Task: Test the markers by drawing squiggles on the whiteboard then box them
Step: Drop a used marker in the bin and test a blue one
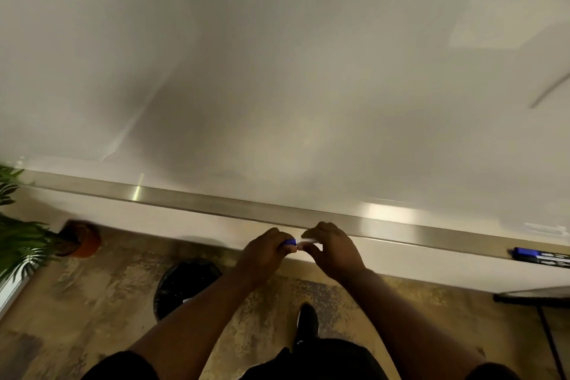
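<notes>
The marker [290,243] near the bottom middle of the frame is mostly hidden inside the left hand [266,251] and the right hand [331,251], so only a small blue bit and a pale bit show between the fingers, and it is too blurry to tell if the cap is on or off. At the right edge, a second blue marker [538,257] on the tray [216,205] is cut off, and so is a dark line [550,91] on the whiteboard [277,55]. At the left edge the plant [18,244] is cut off too, and the words on the second marker are too small to read.
</notes>
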Demonstrator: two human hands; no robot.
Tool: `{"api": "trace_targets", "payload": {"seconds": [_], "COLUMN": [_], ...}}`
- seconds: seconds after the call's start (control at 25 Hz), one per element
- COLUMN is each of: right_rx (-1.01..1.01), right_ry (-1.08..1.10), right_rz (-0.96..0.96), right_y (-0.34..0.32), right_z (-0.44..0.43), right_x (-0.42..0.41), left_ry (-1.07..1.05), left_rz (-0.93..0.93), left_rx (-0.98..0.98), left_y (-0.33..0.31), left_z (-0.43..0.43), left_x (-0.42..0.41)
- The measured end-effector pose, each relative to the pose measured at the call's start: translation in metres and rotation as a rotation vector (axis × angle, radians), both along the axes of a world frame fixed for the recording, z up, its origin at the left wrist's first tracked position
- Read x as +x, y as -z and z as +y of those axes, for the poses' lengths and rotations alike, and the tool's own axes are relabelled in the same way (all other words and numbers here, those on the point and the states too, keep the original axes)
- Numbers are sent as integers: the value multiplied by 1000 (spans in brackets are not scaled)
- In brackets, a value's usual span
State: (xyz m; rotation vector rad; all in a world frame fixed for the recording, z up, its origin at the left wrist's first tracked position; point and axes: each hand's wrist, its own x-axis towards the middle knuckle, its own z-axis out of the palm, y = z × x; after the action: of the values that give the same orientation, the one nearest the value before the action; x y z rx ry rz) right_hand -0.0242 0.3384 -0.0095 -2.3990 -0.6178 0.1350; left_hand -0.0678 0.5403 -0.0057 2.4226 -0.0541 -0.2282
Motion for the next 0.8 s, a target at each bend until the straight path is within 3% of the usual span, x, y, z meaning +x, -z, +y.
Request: {"api": "trace_targets", "payload": {"seconds": [0.36,0.8], "right_rx": [42,96], "right_ry": [-2,131], "right_rz": [-46,-70], "right_y": [-25,-41], "right_z": [-53,-174], "right_x": [-100,-124], "left_ry": [-18,81], "left_rz": [0,28], "left_rx": [-236,-170], "left_y": [-6,-42], "left_z": [-42,-167], "left_x": [-95,-105]}}
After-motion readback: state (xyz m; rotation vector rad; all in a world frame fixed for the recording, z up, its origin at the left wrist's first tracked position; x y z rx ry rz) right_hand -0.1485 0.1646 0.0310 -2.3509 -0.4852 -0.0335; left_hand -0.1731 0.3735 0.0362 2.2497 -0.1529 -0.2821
